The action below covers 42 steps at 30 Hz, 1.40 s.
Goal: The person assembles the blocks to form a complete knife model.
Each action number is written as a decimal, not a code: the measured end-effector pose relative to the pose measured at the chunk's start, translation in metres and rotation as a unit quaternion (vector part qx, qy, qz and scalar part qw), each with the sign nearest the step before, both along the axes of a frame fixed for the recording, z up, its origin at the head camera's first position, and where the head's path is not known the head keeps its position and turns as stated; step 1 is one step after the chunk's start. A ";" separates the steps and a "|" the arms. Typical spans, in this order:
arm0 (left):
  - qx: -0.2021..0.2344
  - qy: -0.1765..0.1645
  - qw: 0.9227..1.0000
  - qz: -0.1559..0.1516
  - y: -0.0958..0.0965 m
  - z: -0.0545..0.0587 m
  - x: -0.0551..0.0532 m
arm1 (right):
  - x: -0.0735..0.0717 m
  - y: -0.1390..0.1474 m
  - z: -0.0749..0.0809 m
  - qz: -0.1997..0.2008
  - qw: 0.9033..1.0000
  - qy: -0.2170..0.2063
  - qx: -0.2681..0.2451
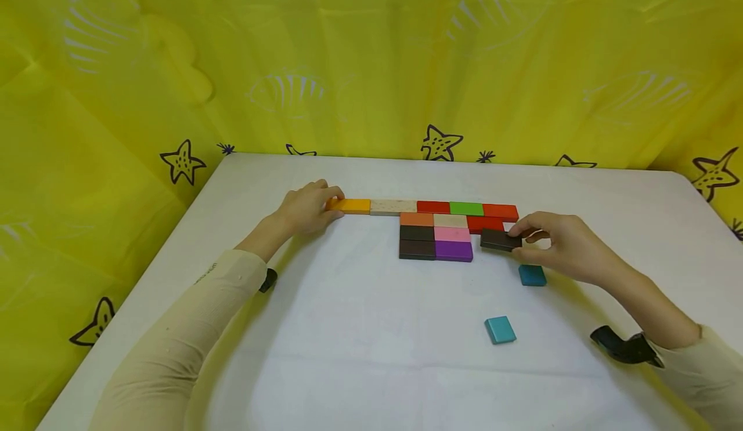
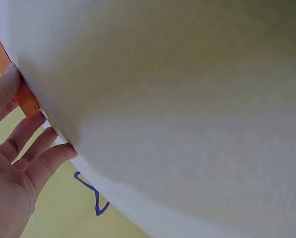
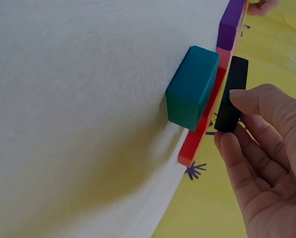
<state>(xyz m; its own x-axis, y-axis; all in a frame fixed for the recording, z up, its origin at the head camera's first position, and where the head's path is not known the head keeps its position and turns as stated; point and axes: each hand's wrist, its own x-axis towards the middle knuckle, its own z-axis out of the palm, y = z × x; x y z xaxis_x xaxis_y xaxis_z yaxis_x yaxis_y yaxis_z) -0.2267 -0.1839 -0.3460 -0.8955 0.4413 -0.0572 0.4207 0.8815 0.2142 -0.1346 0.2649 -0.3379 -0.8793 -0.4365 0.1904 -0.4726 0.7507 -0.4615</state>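
With thumb and fingers, my left hand point(image 1: 309, 209) holds the left end of an orange-yellow block point(image 1: 355, 206), the first in the back row. That row runs right through a cream block point(image 1: 393, 207), a red one point(image 1: 433, 207), a green one point(image 1: 467, 209) and another red point(image 1: 500, 212). My right hand point(image 1: 565, 245) pinches a black block point(image 1: 498, 240) just right of the pink block point(image 1: 452, 234). In the right wrist view the black block point(image 3: 231, 99) appears raised off the table, between thumb and fingers.
Several blocks adjoin the back row's front side, including a purple one point(image 1: 454, 251). Near my right hand lies a dark teal block point(image 1: 532, 275), and closer to me a lighter teal one point(image 1: 500, 330). Yellow patterned cloth point(image 1: 371, 63) hangs behind the white table point(image 1: 348, 328).
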 end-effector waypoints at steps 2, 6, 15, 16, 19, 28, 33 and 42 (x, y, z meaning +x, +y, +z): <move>0.001 0.000 1.000 -0.001 0.000 0.000 0.000 | -0.002 -0.004 0.000 0.002 1.000 -0.014 0.001; -0.001 0.002 1.000 -0.001 0.001 0.000 -0.001 | -0.005 -0.009 0.000 0.005 0.999 -0.035 0.005; -0.003 0.004 1.000 -0.004 0.001 0.003 -0.001 | -0.009 -0.014 -0.003 0.010 0.999 -0.039 0.014; -0.003 0.003 1.000 -0.004 0.001 0.003 -0.001 | -0.010 -0.014 -0.003 0.008 0.999 -0.041 0.014; -0.003 0.001 1.000 -0.004 0.001 0.003 -0.001 | -0.010 -0.015 -0.004 0.001 0.999 -0.050 0.016; -0.005 -0.002 1.000 -0.001 0.001 0.003 -0.003 | -0.010 -0.020 -0.003 -0.026 0.999 -0.038 0.021; -0.009 -0.008 1.000 0.002 0.001 0.002 -0.003 | -0.012 -0.023 -0.004 -0.024 0.999 -0.038 0.023; -0.002 -0.002 1.000 -0.002 0.000 -0.001 -0.002 | -0.011 -0.025 -0.003 -0.023 0.998 -0.054 0.023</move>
